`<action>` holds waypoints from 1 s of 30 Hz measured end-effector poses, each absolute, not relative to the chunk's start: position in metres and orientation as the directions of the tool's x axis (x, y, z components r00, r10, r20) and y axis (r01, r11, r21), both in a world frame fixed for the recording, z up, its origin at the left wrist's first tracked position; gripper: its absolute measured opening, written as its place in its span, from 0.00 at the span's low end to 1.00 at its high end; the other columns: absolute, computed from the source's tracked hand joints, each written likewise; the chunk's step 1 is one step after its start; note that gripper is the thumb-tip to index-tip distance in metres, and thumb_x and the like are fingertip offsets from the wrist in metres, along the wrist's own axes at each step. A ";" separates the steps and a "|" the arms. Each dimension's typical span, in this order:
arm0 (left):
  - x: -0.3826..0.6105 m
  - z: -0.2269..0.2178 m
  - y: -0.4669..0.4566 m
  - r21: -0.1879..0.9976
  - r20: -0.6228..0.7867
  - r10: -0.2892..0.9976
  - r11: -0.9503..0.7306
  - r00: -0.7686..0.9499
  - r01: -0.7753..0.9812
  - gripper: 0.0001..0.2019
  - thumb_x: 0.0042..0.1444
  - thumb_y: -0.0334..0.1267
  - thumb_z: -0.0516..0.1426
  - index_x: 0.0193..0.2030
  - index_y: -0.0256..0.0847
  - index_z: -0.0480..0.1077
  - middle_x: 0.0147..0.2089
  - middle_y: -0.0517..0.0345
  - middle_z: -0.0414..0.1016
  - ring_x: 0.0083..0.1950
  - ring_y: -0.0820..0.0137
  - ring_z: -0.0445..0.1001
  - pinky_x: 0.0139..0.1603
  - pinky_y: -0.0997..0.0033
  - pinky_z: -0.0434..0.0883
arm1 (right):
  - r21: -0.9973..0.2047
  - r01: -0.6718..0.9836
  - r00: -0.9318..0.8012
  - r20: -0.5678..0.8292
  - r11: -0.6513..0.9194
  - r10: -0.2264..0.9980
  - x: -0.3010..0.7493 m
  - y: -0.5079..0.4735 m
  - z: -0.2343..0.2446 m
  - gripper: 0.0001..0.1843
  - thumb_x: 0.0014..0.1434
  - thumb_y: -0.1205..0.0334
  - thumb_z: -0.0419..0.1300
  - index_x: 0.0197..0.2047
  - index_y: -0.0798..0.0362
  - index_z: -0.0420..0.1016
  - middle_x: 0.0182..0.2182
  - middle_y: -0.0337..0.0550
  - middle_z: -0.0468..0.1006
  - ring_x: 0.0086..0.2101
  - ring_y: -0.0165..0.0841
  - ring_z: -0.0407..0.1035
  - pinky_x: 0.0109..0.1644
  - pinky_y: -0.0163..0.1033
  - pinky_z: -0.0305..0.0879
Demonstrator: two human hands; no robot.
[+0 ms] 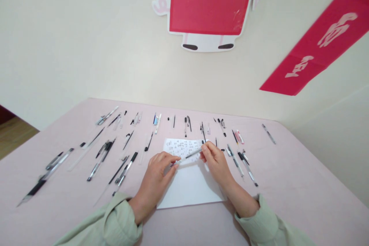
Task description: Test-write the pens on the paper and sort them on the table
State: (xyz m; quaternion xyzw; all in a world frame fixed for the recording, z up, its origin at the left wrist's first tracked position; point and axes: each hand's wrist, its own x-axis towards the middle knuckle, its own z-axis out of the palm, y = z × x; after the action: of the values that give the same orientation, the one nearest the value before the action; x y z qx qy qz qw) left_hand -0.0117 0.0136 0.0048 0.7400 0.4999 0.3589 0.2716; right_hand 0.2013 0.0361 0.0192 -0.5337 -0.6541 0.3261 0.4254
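Both of my hands hold one pen (188,156) across a white sheet of paper (191,186) on the pink table (288,184). My left hand (157,173) pinches the pen's left end with closed fingers. My right hand (216,159) grips its right end. The pen lies nearly level, just above the paper. Handwriting covers the top of the sheet (183,147). Pale green sleeves cover both wrists.
Several pens and pen parts lie scattered over the table, to the left (100,159), along the back (157,120) and to the right (245,165). One pen (268,133) lies alone at the far right. A cream wall with red decorations stands behind.
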 end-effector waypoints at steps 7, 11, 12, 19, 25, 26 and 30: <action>-0.009 0.006 0.011 0.703 0.252 0.929 -0.367 0.269 0.610 0.03 0.58 0.36 0.56 0.38 0.44 0.70 0.39 0.58 0.76 0.44 0.62 0.72 0.54 0.53 0.62 | -0.976 0.162 -0.044 0.143 0.148 0.989 0.198 0.038 0.018 0.16 0.64 0.50 0.52 0.31 0.52 0.66 0.22 0.35 0.67 0.25 0.29 0.63 0.33 0.36 0.60; -0.008 0.006 0.010 0.695 0.254 0.915 -0.399 0.314 0.598 0.02 0.58 0.37 0.57 0.38 0.43 0.70 0.37 0.58 0.76 0.43 0.63 0.72 0.54 0.53 0.62 | -0.998 -0.063 -0.178 -0.001 -0.013 0.984 0.188 0.035 0.014 0.15 0.58 0.48 0.60 0.39 0.51 0.70 0.31 0.38 0.73 0.25 0.28 0.68 0.34 0.38 0.65; -0.008 0.006 0.009 0.703 0.253 0.914 -0.399 0.317 0.589 0.04 0.58 0.37 0.57 0.39 0.43 0.70 0.37 0.58 0.76 0.43 0.63 0.73 0.53 0.54 0.64 | -0.994 -0.093 -0.197 -0.039 -0.059 0.980 0.186 0.035 0.013 0.16 0.57 0.48 0.61 0.39 0.52 0.71 0.33 0.40 0.74 0.26 0.28 0.69 0.34 0.38 0.65; -0.005 0.010 0.001 0.790 0.196 0.846 -0.436 0.496 0.430 0.18 0.58 0.33 0.55 0.56 0.46 0.66 0.47 0.53 0.76 0.48 0.64 0.73 0.49 0.63 0.70 | -0.951 -0.233 -0.120 -0.179 -0.203 0.977 0.185 0.036 0.006 0.20 0.54 0.43 0.62 0.33 0.53 0.69 0.28 0.37 0.73 0.22 0.26 0.67 0.28 0.34 0.64; -0.006 0.007 -0.001 0.794 0.195 0.783 -0.479 0.590 0.373 0.18 0.61 0.35 0.53 0.58 0.48 0.67 0.47 0.54 0.77 0.47 0.66 0.73 0.50 0.66 0.70 | -0.966 -0.161 -0.185 -0.173 -0.204 0.967 0.185 0.036 0.005 0.19 0.55 0.44 0.61 0.33 0.53 0.68 0.25 0.36 0.73 0.19 0.25 0.66 0.26 0.32 0.62; -0.006 0.007 -0.001 0.785 0.207 0.767 -0.501 0.607 0.365 0.17 0.62 0.35 0.52 0.57 0.48 0.67 0.47 0.54 0.77 0.47 0.66 0.73 0.50 0.66 0.70 | -0.966 -0.151 -0.196 -0.177 -0.208 0.964 0.185 0.036 0.005 0.19 0.55 0.44 0.61 0.33 0.53 0.68 0.24 0.36 0.73 0.19 0.25 0.66 0.25 0.32 0.62; -0.005 0.007 0.000 0.730 0.244 0.729 -0.572 0.639 0.373 0.14 0.64 0.36 0.51 0.54 0.45 0.70 0.44 0.53 0.78 0.46 0.67 0.73 0.48 0.67 0.70 | -0.975 -0.092 -0.214 -0.177 -0.200 0.961 0.184 0.037 0.004 0.19 0.56 0.45 0.60 0.33 0.53 0.68 0.23 0.36 0.73 0.18 0.25 0.65 0.24 0.32 0.61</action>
State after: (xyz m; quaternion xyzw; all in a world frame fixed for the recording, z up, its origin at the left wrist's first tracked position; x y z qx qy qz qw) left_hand -0.0049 -0.0004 0.0071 0.8440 0.3266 0.2714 0.3277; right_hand 0.1845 0.0371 0.0041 -0.4621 -0.4698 0.6216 0.4235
